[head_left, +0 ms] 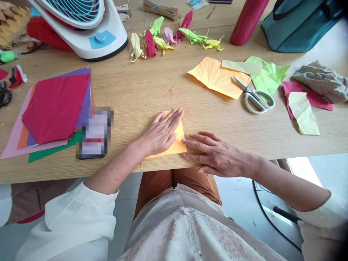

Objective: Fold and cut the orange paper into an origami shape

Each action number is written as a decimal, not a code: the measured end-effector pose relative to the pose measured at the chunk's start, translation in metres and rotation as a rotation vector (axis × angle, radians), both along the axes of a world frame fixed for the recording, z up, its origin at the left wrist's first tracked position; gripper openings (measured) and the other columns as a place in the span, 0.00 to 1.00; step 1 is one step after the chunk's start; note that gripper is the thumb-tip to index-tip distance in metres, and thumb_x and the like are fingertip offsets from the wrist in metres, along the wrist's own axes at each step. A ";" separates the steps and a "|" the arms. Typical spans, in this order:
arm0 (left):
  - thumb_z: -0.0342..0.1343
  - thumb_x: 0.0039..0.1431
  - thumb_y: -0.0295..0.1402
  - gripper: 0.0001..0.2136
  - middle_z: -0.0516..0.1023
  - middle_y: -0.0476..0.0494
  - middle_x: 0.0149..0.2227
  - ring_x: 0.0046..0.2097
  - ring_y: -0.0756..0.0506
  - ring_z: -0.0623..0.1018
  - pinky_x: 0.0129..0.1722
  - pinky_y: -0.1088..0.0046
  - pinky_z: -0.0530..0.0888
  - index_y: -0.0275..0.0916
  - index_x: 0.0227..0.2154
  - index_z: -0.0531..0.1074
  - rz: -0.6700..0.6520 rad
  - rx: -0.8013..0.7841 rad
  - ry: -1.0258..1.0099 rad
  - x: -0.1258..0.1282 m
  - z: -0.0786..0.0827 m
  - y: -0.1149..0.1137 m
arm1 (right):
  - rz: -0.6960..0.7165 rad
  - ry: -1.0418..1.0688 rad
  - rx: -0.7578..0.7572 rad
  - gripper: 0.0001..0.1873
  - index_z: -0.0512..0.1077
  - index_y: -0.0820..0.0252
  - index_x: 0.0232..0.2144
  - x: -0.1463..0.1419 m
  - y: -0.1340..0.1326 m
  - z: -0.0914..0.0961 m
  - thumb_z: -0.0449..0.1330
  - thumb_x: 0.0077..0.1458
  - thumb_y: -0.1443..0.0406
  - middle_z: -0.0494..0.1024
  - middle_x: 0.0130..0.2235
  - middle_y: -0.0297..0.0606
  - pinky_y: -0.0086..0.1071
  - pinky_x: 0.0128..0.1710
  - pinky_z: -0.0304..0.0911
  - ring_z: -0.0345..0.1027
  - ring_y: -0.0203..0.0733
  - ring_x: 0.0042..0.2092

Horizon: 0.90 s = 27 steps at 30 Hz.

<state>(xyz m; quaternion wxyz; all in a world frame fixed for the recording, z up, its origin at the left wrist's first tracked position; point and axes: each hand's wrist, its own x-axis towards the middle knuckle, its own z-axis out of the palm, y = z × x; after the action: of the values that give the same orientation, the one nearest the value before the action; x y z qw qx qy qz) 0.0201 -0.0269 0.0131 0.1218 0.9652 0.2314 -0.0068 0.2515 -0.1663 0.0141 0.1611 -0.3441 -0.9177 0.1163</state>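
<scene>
**Both hands flat on yellow paper**

Left hand (162,133) spread, palm pressing folded yellow paper (178,145) at table's (152,90) near edge. Right hand (214,154) flat, fingertips touching paper's right edge. Scissors (255,97) far right, apart.

No readable text, label, brand, number or sign anywhere. Blurred-out card (94,132) on the counter (152,90), beside the coloured paper stack (54,108): lettering not legible. Nothing printed visible on the fan base (100,38), the scissors (255,97), the red bottle (248,20) or the teal bag (299,25). Plain, unmarked orange paper (178,143) under the hands.
</scene>
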 end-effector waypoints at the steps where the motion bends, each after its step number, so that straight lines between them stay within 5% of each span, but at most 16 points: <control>1: 0.39 0.65 0.30 0.35 0.43 0.35 0.76 0.76 0.41 0.44 0.72 0.54 0.42 0.33 0.73 0.38 0.001 0.003 0.005 0.000 0.001 -0.001 | 0.013 0.004 -0.004 0.28 0.65 0.53 0.66 -0.002 -0.005 0.001 0.57 0.67 0.54 0.61 0.71 0.46 0.60 0.67 0.55 0.52 0.57 0.72; 5: 0.39 0.67 0.32 0.34 0.44 0.35 0.76 0.76 0.41 0.46 0.72 0.54 0.42 0.32 0.73 0.39 -0.013 0.010 -0.033 -0.002 0.003 -0.003 | -0.028 0.079 0.011 0.25 0.65 0.62 0.65 -0.008 -0.022 0.002 0.55 0.69 0.61 0.67 0.67 0.52 0.55 0.65 0.60 0.58 0.55 0.69; 11: 0.42 0.69 0.36 0.31 0.56 0.31 0.72 0.73 0.39 0.56 0.70 0.57 0.54 0.34 0.72 0.46 0.171 0.055 -0.215 -0.005 -0.002 -0.006 | -0.402 0.238 -0.001 0.20 0.68 0.59 0.60 -0.018 -0.026 -0.008 0.52 0.68 0.67 0.76 0.55 0.51 0.48 0.49 0.70 0.72 0.52 0.51; 20: 0.67 0.51 0.51 0.43 0.67 0.31 0.62 0.63 0.28 0.66 0.62 0.49 0.66 0.39 0.66 0.59 0.411 0.021 0.018 0.011 0.023 0.015 | -0.457 0.278 -0.001 0.16 0.70 0.59 0.55 -0.024 -0.022 -0.011 0.53 0.68 0.68 0.77 0.52 0.49 0.47 0.48 0.68 0.70 0.50 0.49; 27: 0.71 0.43 0.50 0.29 0.71 0.31 0.56 0.61 0.28 0.69 0.58 0.51 0.68 0.38 0.44 0.72 0.501 0.005 0.182 0.029 0.040 0.031 | -0.459 0.292 0.006 0.14 0.70 0.58 0.53 -0.025 -0.020 -0.011 0.53 0.67 0.69 0.77 0.52 0.48 0.46 0.48 0.68 0.70 0.49 0.49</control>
<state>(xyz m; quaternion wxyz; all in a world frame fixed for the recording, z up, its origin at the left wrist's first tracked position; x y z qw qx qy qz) 0.0491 0.0038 0.0527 0.0961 0.8735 0.4731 -0.0626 0.2261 -0.1861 0.0030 0.3151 -0.5224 -0.7828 0.1226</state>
